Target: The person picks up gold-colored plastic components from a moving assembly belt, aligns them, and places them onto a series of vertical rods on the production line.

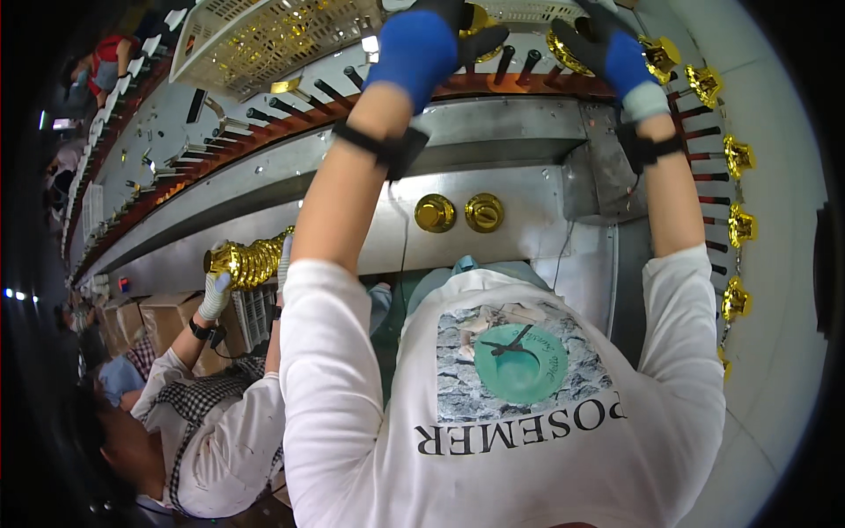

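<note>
Both my arms reach up to a curved line of dark pegs [528, 63] on a brown rail. My left hand [421, 46], in a blue and black glove, is closed around a shiny gold cap [482, 19] at the pegs. My right hand [612, 51], gloved the same way, grips a gold cap [565, 53] just left of it. More gold caps [738, 157] sit on pegs down the right side. Two gold caps [435, 212] [484, 212] rest on the grey metal ledge [528, 238] below my hands.
A white plastic basket [264, 40] with gold pieces stands behind the rail at top left. A co-worker at lower left holds a stack of gold caps [246, 262] in gloved hands. Cardboard boxes [154, 317] sit under the ledge.
</note>
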{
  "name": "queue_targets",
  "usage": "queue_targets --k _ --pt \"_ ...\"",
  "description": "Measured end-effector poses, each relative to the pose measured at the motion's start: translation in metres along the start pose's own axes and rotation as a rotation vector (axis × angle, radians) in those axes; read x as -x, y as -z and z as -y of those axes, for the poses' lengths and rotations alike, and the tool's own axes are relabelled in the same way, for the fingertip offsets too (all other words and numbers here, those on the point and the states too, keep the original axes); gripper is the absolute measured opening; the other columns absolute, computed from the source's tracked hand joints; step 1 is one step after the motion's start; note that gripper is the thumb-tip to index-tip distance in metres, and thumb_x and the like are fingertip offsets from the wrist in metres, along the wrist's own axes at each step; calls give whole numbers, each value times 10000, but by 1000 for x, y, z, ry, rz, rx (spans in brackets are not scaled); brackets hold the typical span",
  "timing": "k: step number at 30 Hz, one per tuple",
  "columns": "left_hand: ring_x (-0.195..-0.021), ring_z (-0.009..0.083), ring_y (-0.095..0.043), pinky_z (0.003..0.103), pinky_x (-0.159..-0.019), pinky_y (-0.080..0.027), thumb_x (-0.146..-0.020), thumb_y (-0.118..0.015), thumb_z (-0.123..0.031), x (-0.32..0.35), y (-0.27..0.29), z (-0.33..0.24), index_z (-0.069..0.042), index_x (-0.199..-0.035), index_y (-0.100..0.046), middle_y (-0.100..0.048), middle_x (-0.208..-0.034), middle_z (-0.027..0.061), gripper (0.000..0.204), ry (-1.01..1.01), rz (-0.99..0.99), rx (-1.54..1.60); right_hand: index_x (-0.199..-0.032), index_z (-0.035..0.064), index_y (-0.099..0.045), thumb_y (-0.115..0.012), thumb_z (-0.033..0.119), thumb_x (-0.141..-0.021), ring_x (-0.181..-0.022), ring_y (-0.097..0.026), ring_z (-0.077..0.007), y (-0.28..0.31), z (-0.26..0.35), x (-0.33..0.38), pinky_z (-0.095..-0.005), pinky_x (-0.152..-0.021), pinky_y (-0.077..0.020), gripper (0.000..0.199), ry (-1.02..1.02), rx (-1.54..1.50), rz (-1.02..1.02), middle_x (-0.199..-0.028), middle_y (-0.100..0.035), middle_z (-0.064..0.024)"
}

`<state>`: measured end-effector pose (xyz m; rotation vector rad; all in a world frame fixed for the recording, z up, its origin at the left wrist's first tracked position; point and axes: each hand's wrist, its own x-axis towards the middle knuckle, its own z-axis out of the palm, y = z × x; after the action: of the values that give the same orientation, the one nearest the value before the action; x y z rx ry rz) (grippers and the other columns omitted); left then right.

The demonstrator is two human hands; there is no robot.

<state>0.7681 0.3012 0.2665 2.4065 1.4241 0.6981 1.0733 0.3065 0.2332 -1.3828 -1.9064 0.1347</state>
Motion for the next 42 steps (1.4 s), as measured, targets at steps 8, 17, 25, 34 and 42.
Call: queue_targets --k 8,17,25,34,42 --pt "-854 341 -757 458 -748 -614 -857 -861 -401 82 14 15 -144 -1232 -727 -759 -1079 123 473 -147 -347 -25 -1288 93 -715 -850 350 -876 -943 -751 -363 -6 76 38 -460 -820 -591 504 353 164 26 -1061 -772 -178" --pt "-1033 413 -723 524 -873 -586 -891 -799 -388 298 -161 86 -97 -1348 -665 -730 -1207 203 558 286 306 96 -1216 134 -696 -814 276 -846 -1006 -701 -356 -142 83 272 -496 -864 -562 414 176 -66 651 -1099 -715 -118" --pt "-1034 413 -747 524 -848 -609 -877 -794 -496 289 -215 89 -81 -1573 -452 -666 -1359 227 880 418 399 -105 -1307 139 -659 -798 302 -862 -1115 -675 -321 -191 50 292 -463 -968 -542 494 77 140 663 -1214 -690 -123" --pt "-907 462 -741 500 -775 -615 -872 -846 -458 119 -71 3 -62 -1522 -524 -668 -1343 278 826 -260 -155 -12 -1437 7 -609 -829 246 -905 -1258 -639 -425 -3 26 111 -508 -1078 -507 624 145 177 -58 -1384 -668 -236" --pt "-906 469 -710 558 -785 -561 -934 -739 -489 -26 -47 -3 -41 -1134 -706 -749 -1019 252 492 -124 -114 -73 -1280 -12 -709 -791 330 -886 -1041 -746 -384 -4 12 2 -451 -914 -583 528 -63 75 49 -1123 -762 -253"
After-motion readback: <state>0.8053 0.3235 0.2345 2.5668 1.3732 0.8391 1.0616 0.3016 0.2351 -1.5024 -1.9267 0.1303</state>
